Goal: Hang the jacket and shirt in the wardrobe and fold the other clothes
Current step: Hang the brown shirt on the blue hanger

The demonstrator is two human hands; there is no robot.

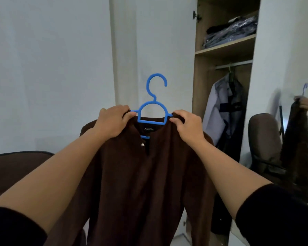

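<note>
Both arms are reaching forward and up, forearms bare, black sleeves pushed back near the elbows. Left hand (112, 121) is gripping the left shoulder of the brown shirt (140, 174), fingers (130, 115) curling over the fabric and pinching it against the hanger arm. Right hand (188, 125) is doing the same on the right shoulder, fingers (176, 120) curling closed on the cloth at the hanger's end. The shirt is hanging on a blue hanger (152, 110), held up in the air between the two sets of fingers, body drooping down below the wrists. The hook is standing upright above the fingers, opening to the right. Neck label and one small button are showing just below the fingers, placket partly open.

Past the right fingers, the wardrobe (199, 86) is standing open. A rail (242, 64) is running across it with a pale shirt (215, 110) and a dark garment (236, 103) hanging from it. A shelf (224, 46) above the rail is carrying folded clothes in plastic (233, 31). Further right, a mirror (283, 121) is reflecting an office chair, the shirt and a hand. Left of the left fingers a plain wall, and lower down a dark brown chair back (16, 166). Nothing is sitting between the hanger and the wardrobe opening.
</note>
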